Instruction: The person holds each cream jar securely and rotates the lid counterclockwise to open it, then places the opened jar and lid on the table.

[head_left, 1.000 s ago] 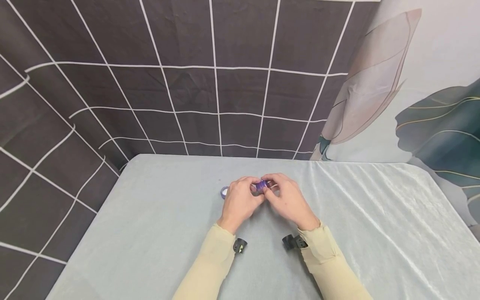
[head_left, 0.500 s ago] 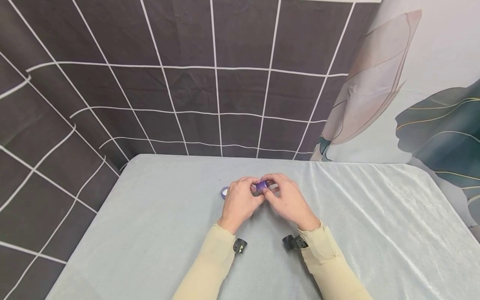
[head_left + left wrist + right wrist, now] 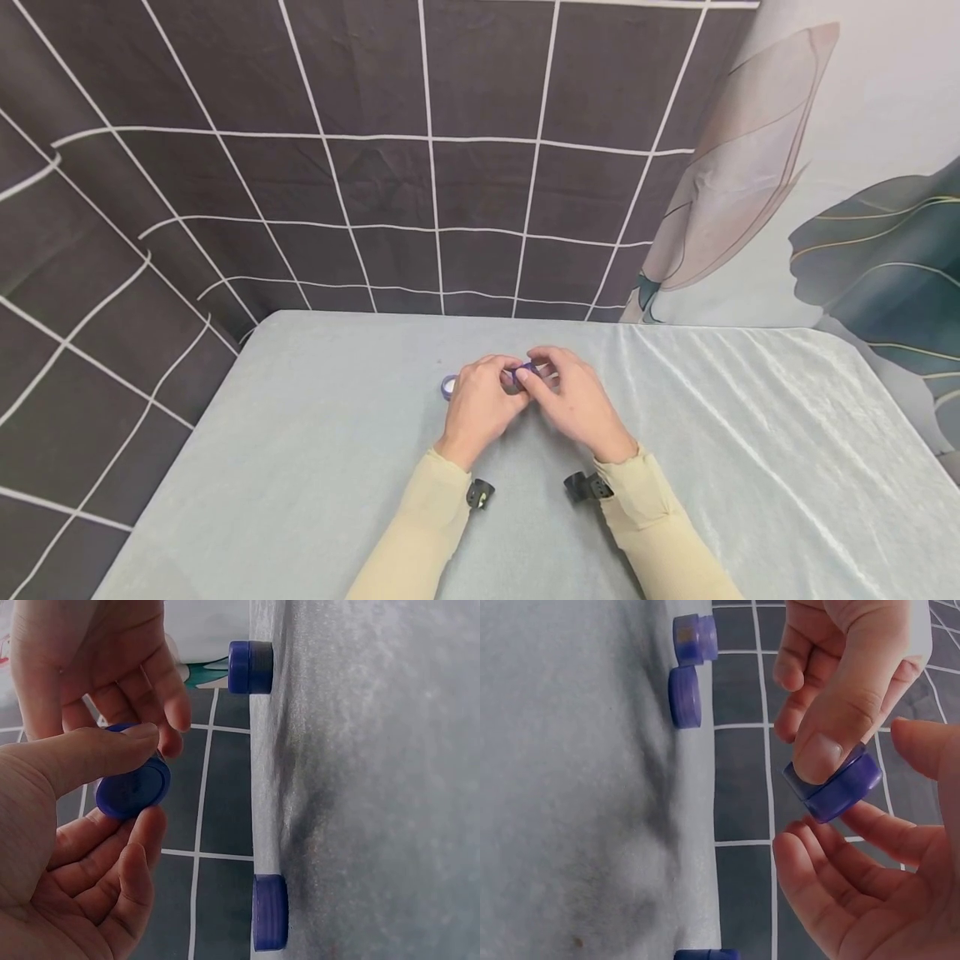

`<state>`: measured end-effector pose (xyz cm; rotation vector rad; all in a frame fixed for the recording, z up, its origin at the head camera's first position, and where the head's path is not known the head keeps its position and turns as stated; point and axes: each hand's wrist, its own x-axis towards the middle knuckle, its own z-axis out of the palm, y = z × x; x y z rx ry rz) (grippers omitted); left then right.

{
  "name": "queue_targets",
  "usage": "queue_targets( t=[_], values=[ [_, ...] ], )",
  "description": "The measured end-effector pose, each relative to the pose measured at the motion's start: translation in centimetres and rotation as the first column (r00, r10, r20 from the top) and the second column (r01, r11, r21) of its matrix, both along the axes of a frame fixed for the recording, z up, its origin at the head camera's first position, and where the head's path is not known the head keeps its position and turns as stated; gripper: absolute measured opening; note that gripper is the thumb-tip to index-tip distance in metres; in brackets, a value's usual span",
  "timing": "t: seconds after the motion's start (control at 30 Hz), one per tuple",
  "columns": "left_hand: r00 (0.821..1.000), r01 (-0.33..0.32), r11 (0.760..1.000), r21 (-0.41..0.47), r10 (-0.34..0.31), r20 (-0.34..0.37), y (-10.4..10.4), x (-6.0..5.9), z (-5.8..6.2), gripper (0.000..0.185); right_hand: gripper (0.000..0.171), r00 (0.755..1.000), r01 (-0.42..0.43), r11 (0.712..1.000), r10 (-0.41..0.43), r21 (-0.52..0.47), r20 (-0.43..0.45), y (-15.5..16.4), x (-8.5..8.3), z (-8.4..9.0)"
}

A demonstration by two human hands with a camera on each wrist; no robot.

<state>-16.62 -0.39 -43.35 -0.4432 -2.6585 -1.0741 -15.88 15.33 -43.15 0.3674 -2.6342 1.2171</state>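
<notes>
A small blue-purple round jar [image 3: 844, 787] is held up off the table between the hands. My left hand [image 3: 483, 400] pinches it, its thumb lying across the flat face and a finger beneath, plain in the left wrist view. My right hand [image 3: 581, 404] surrounds the jar's other side. In the right wrist view its thumb [image 3: 926, 748] stands a little apart from the jar, while its loosely bent fingers reach close under the rim. From the head view the right thumb covers much of the jar.
A purple lid-like ring [image 3: 448, 386] with a white centre lies left of the hands, partly covered by the left one. Behind the hands stand another small jar [image 3: 251, 667] and, in the right wrist view, a jar [image 3: 690, 639] beside a disc [image 3: 685, 697]. Grey cloth covers the table [image 3: 315, 433].
Both hands stay in place around the jar. My right thumb has slid leftward over it, and the right fingers have shifted slightly away, so less purple shows in the head view.
</notes>
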Motion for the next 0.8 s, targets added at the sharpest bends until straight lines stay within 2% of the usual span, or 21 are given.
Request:
queue_targets(
  t=[0.27,0.8],
  values=[
    [1.000,0.001,1.000,0.000,-0.001,-0.018,0.00,0.06,-0.09,0.027,0.038,0.999,0.040,0.999,-0.041,0.033,0.026,-0.35,0.03,0.08],
    [1.000,0.002,1.000,0.012,-0.002,-0.018,0.08,-0.02,-0.19,0.027,0.029,1.000,0.026,1.000,-0.026,0.017,0.000,-0.25,-0.08,-0.29]
  ],
)
